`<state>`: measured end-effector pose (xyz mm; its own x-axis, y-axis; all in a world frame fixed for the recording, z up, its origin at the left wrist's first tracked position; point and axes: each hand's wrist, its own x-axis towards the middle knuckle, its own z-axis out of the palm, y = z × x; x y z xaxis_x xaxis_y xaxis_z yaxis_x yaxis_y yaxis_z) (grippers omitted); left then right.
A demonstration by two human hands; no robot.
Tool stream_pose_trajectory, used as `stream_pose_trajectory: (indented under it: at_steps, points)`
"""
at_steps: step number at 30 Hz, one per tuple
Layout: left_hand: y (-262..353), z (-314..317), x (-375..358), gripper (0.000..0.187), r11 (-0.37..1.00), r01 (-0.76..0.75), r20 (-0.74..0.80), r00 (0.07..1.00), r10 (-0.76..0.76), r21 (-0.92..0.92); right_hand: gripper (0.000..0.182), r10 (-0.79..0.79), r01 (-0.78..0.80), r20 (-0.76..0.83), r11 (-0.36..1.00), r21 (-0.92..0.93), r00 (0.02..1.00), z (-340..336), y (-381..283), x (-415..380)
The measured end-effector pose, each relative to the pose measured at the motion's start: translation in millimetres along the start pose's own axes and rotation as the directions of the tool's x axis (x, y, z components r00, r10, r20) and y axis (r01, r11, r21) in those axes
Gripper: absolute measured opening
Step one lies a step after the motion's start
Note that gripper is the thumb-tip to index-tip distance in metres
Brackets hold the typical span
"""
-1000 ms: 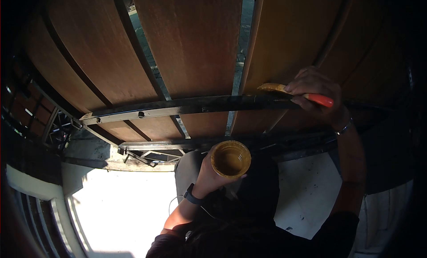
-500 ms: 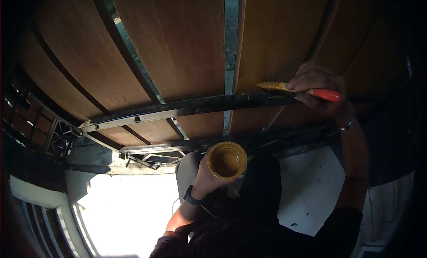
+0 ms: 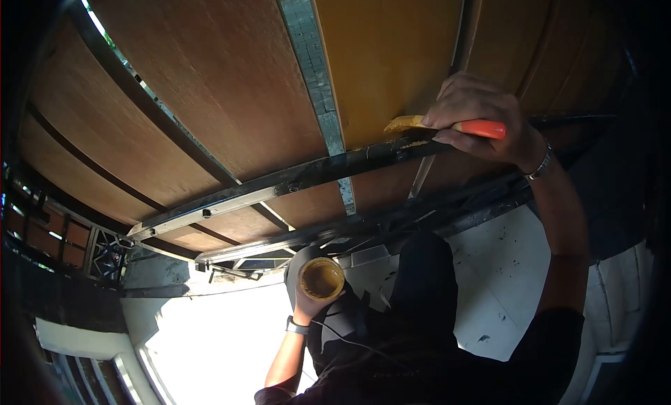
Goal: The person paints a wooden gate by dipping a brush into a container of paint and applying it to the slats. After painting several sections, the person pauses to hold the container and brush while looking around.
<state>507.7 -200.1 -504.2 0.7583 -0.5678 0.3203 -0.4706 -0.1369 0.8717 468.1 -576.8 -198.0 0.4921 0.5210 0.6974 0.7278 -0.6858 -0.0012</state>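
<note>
Gripping a red-handled paintbrush (image 3: 482, 129), the right hand (image 3: 478, 117) sits right of centre, bristles by the foot of the ochre-coated panel (image 3: 384, 48), just above the black rail (image 3: 327, 169); whether they touch it cannot be told. The left hand (image 3: 306, 306), curled around a paint cup (image 3: 322, 278), now appears lower in the frame, while the brush stays along that edge, so brushwork remains there.
</note>
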Motion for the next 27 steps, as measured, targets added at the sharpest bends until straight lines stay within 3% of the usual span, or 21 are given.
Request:
stream_pose_trajectory:
  at_steps: [3, 6, 8, 12, 15, 21, 23, 27]
  points:
    - [-20, 5, -13, 0.076, 0.999, 0.04, -0.064, 0.997, -0.037, 0.036, 0.017, -0.03, 0.027, -0.057, 0.999, -0.042, 0.998, -12, -2, 1]
    - [-29, 14, -16, 0.089, 0.992, 0.126, -0.103, 0.987, -0.124, 0.01, 0.016, 0.009, -0.011, 0.045, 1.0, 0.027, 0.999, -5, -2, -2]
    - [-32, 18, -15, 0.09, 0.977, 0.179, -0.104, 0.976, -0.191, -0.113, 0.015, 0.009, -0.009, 0.022, 1.0, 0.006, 1.0, -7, 0, -2]
    - [-33, 16, -14, 0.09, 0.992, 0.126, -0.12, 0.985, -0.124, 0.006, 0.013, 0.002, -0.003, -0.084, 1.0, -0.019, 0.996, -23, -3, -1]
    - [-29, 15, -13, 0.091, 0.992, 0.122, -0.118, 0.985, -0.123, -0.016, 0.011, 0.022, -0.022, 0.018, 0.999, 0.025, 1.0, -14, -4, -5]
    - [-41, 15, -21, 0.097, 0.983, 0.167, -0.124, 0.977, -0.175, -0.077, 0.012, 0.002, -0.004, -0.051, 0.999, -0.048, 0.999, -25, 3, -8]
    - [-37, 14, -20, 0.097, 0.989, 0.144, -0.128, 0.982, -0.139, 0.027, 0.013, 0.027, -0.027, -0.077, 1.0, -0.005, 0.997, -29, 1, -8]
    - [-44, 15, -21, 0.097, 0.992, 0.126, -0.111, 0.986, -0.123, 0.017, 0.014, 0.043, -0.043, 0.017, 0.999, 0.009, 0.999, -17, 3, -16]
